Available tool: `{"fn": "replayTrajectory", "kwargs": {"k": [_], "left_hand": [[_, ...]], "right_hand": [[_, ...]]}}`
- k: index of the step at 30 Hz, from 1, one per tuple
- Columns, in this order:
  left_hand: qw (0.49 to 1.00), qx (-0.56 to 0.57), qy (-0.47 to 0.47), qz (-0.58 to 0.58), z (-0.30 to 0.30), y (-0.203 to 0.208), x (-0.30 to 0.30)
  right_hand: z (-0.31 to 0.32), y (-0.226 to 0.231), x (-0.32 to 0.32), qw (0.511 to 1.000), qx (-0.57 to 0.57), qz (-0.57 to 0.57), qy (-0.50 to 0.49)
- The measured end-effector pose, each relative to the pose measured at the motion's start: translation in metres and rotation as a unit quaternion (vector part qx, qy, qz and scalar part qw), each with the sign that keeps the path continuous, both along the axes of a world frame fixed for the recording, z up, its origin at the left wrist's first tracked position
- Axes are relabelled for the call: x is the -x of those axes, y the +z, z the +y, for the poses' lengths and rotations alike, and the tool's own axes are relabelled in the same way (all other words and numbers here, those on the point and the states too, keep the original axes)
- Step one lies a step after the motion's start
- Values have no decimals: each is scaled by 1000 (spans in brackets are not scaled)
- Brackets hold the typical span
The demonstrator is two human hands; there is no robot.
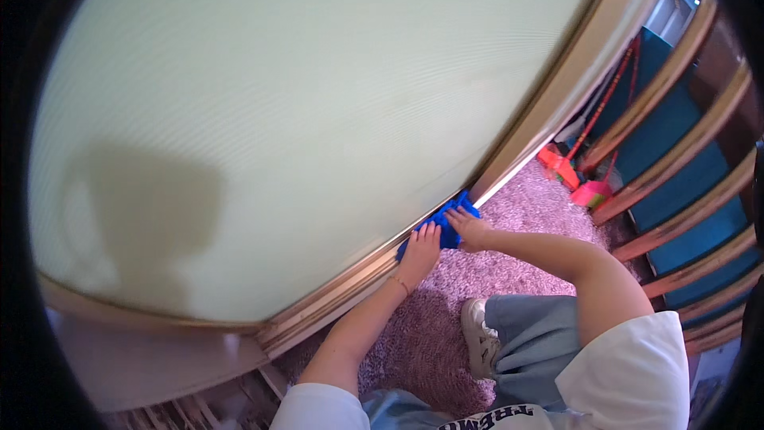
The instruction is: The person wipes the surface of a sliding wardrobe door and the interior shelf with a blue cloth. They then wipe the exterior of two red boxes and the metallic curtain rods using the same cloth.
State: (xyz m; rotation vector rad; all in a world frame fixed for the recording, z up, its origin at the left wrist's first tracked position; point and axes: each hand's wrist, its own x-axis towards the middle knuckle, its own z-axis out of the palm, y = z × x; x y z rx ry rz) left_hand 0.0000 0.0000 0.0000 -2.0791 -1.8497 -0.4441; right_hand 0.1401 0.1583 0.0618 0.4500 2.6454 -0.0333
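A bright blue cloth is bunched against the lower edge of the wooden frame around a large pale green panel. My left hand presses its fingers onto the near part of the cloth, and a thin bracelet circles that wrist. Just to its right, my right hand grips the cloth near the frame's corner. Both sets of fingertips bear on the fabric. Part of the cloth is hidden beneath the hands.
A pink shaggy rug covers the floor, with my shoe on it. Curved wooden slats rise on the right. Behind them lean a red-handled broom and a pink dustpan. A pale surface lies at lower left.
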Motion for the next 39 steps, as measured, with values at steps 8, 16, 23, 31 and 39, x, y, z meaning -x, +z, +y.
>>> {"fn": "replayTrajectory", "kwargs": {"k": [8,16,23,31,39], "left_hand": [[994,-20,7,103,19,14,-26],[995,-3,-10,103,7,22,-16],[999,30,-35,-2,3,35,-13],[990,34,3,-136,-11,43,-32],[981,-187,-24,-37,58,205,-52]], "right_hand": [[25,22,-22,996,-2,-81,-29],[15,24,-35,999,36,37,-11],[44,20,-42,961,78,249,95],[61,16,-44,918,170,322,159],[85,189,-97,789,28,516,332]]}}
